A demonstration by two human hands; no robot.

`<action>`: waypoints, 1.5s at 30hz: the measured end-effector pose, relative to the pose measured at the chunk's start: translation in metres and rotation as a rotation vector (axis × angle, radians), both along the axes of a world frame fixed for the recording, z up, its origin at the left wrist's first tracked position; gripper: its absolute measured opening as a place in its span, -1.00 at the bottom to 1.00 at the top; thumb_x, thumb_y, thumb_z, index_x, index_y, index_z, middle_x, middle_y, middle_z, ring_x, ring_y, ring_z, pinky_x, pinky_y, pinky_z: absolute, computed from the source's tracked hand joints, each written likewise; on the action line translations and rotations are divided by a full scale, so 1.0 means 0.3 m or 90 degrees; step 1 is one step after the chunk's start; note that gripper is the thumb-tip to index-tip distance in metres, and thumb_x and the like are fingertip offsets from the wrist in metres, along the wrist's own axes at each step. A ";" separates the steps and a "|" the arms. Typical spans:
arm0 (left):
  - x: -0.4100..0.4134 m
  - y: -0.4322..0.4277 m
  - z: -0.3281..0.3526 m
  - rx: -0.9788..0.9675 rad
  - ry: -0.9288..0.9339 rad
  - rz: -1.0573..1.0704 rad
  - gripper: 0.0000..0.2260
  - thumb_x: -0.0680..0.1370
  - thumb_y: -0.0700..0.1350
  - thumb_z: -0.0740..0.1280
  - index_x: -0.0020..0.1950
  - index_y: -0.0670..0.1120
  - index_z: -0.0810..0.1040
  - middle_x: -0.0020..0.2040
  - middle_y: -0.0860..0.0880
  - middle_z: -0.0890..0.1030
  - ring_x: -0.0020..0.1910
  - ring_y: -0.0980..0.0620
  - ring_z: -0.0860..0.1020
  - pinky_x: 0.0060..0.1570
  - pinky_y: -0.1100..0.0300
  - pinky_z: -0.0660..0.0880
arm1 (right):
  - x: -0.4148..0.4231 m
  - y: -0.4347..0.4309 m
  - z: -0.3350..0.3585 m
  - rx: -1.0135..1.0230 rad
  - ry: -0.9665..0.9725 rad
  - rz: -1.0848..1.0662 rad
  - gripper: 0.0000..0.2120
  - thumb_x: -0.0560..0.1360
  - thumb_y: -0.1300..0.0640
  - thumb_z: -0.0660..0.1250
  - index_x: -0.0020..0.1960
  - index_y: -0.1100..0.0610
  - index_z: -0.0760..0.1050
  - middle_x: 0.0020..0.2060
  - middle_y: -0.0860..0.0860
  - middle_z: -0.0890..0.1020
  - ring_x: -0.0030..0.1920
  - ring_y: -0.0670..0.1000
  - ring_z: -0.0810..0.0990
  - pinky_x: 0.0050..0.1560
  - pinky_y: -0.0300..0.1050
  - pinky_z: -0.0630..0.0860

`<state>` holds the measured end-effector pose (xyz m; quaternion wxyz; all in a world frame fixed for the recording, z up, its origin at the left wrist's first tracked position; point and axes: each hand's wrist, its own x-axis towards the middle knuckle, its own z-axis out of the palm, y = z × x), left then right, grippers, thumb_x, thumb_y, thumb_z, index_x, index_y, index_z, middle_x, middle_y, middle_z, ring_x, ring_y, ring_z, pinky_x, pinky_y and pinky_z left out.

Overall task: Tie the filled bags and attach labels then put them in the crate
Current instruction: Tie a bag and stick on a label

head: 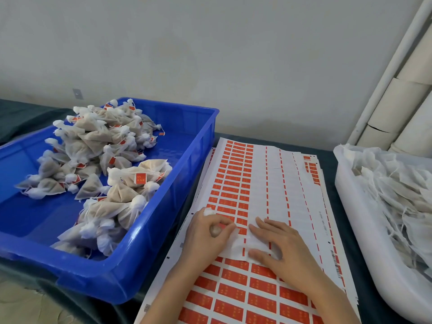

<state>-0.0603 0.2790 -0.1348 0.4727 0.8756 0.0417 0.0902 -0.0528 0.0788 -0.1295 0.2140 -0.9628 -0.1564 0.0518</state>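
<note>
Head view: left hand (210, 230), lower centre, curls round a small white mesh bag (208, 211) and pinches at the white sheet of red rectangular labels (236, 188). Right hand (280, 249) lies flat, fingers extended, pinning it. Advised: peel slowly with the sheet pinned. Blue plastic crate (203, 136), left, holds tied, labelled bags (112, 164). White plastic tub (348, 206), right, holds loose white bags (397, 195).

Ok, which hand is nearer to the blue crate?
Left. The left hand, gripping a small bag, is on the label sheet just right of the blue crate; the right hand presses the sheet farther right, away from it.
</note>
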 end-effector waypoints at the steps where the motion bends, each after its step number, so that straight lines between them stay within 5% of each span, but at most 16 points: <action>1: 0.000 0.002 -0.001 -0.018 -0.008 0.020 -0.92 0.46 0.14 0.41 -0.17 0.30 0.52 0.01 0.35 0.40 -0.02 0.34 0.43 -0.15 0.50 0.29 | -0.001 -0.001 0.001 0.008 0.003 0.000 -0.51 0.29 -0.51 0.04 0.19 -0.53 0.04 0.25 -0.54 -0.03 0.46 -0.23 0.05 0.46 -0.08 0.01; 7: -0.011 0.010 0.031 -0.203 -0.066 0.129 -0.82 0.35 0.27 0.39 -0.13 0.24 0.60 -0.01 0.32 0.55 -0.03 0.23 0.58 -0.12 0.38 0.52 | -0.003 0.015 0.028 0.068 0.011 -0.016 -0.56 0.33 -0.41 0.29 0.15 -0.47 0.22 0.26 -0.52 0.08 0.40 -0.25 0.13 0.46 -0.04 0.06; 10: -0.027 -0.003 0.046 -0.214 -0.066 0.032 -0.82 0.32 0.25 0.39 -0.15 0.25 0.63 -0.05 0.30 0.60 0.04 0.36 0.52 -0.24 0.50 0.46 | -0.016 0.038 0.050 0.165 0.010 -0.032 -0.53 0.29 -0.33 0.42 0.09 -0.48 0.25 0.15 -0.58 0.18 0.26 -0.31 0.26 0.34 -0.17 0.22; 13: -0.033 -0.019 0.048 -0.164 -0.076 -0.070 -0.94 0.40 0.14 0.43 -0.15 0.24 0.65 -0.06 0.29 0.62 0.07 0.31 0.53 -0.09 0.43 0.47 | -0.035 0.071 0.073 0.340 0.005 -0.039 -0.50 0.25 -0.28 0.42 0.15 -0.37 0.38 0.06 -0.54 0.47 0.14 -0.37 0.44 0.15 -0.40 0.30; 17: -0.035 -0.028 0.050 -0.148 -0.078 -0.132 -0.86 0.39 0.14 0.42 -0.11 0.17 0.68 -0.10 0.09 0.67 0.03 0.08 0.59 0.08 0.11 0.54 | -0.044 0.088 0.090 0.451 0.025 -0.037 -0.72 0.36 0.00 0.48 0.05 -0.17 0.58 -0.08 -0.33 0.65 0.01 -0.23 0.61 0.15 -0.18 0.53; 23: -0.038 -0.027 0.053 -0.165 -0.052 -0.189 -0.83 0.42 0.17 0.37 -0.10 0.16 0.69 -0.10 0.10 0.67 0.03 0.05 0.59 0.11 0.09 0.55 | -0.042 0.068 0.089 0.508 0.059 -0.034 -0.79 0.37 0.10 0.49 0.00 -0.04 0.65 -0.13 -0.16 0.70 -0.06 -0.10 0.67 0.12 -0.10 0.57; 26: -0.043 -0.028 0.065 -0.162 -0.040 -0.229 -0.78 0.49 0.18 0.29 -0.05 0.16 0.69 -0.07 0.14 0.67 0.05 0.08 0.58 0.07 0.23 0.51 | -0.038 0.063 0.081 0.520 0.043 -0.058 -0.81 0.34 0.07 0.49 -0.05 -0.09 0.65 -0.17 -0.19 0.70 -0.10 -0.12 0.67 0.09 -0.12 0.56; 29: -0.055 -0.026 0.084 -0.179 0.000 -0.231 -0.75 0.56 0.17 0.14 0.00 0.37 0.61 0.04 0.40 0.58 0.16 0.42 0.45 0.00 0.54 0.38 | -0.031 0.050 0.073 0.515 0.014 -0.093 -0.76 0.36 0.13 0.51 -0.06 -0.16 0.62 -0.21 -0.25 0.68 -0.13 -0.18 0.66 0.02 -0.21 0.54; 31: -0.057 -0.022 0.089 -0.179 0.017 -0.218 -0.76 0.56 0.21 0.10 0.05 0.46 0.53 0.09 0.52 0.50 0.18 0.53 0.36 -0.01 0.50 0.31 | -0.026 0.041 0.067 0.517 0.005 -0.113 -0.76 0.36 0.13 0.51 -0.08 -0.17 0.62 -0.21 -0.29 0.67 -0.13 -0.21 0.65 -0.01 -0.26 0.53; 37: -0.050 -0.022 0.084 -0.174 0.016 -0.234 -0.75 0.53 0.16 0.16 0.10 0.52 0.46 0.14 0.56 0.44 0.21 0.53 0.34 0.03 0.46 0.26 | -0.016 0.022 0.055 0.526 -0.015 -0.136 -0.85 0.39 0.13 0.49 -0.18 -0.12 0.64 -0.22 -0.31 0.66 -0.12 -0.24 0.62 -0.18 -0.49 0.48; 42: -0.042 -0.017 0.080 -0.166 0.022 -0.232 -0.71 0.51 0.22 0.09 0.17 0.52 0.43 0.23 0.53 0.40 0.30 0.42 0.33 0.30 0.34 0.20 | -0.016 0.025 0.051 0.550 -0.010 -0.123 -0.87 0.39 0.15 0.49 -0.16 -0.08 0.63 -0.22 -0.29 0.66 -0.13 -0.23 0.63 -0.20 -0.49 0.48; 45: -0.050 -0.015 0.097 -0.196 0.015 -0.250 -0.66 0.50 0.17 0.09 0.22 0.51 0.38 0.26 0.54 0.36 0.26 0.50 0.32 0.05 0.59 0.34 | -0.018 0.024 0.057 0.576 0.011 -0.111 -0.92 0.38 0.04 0.47 -0.13 -0.04 0.62 -0.19 -0.22 0.68 -0.10 -0.18 0.64 -0.14 -0.42 0.52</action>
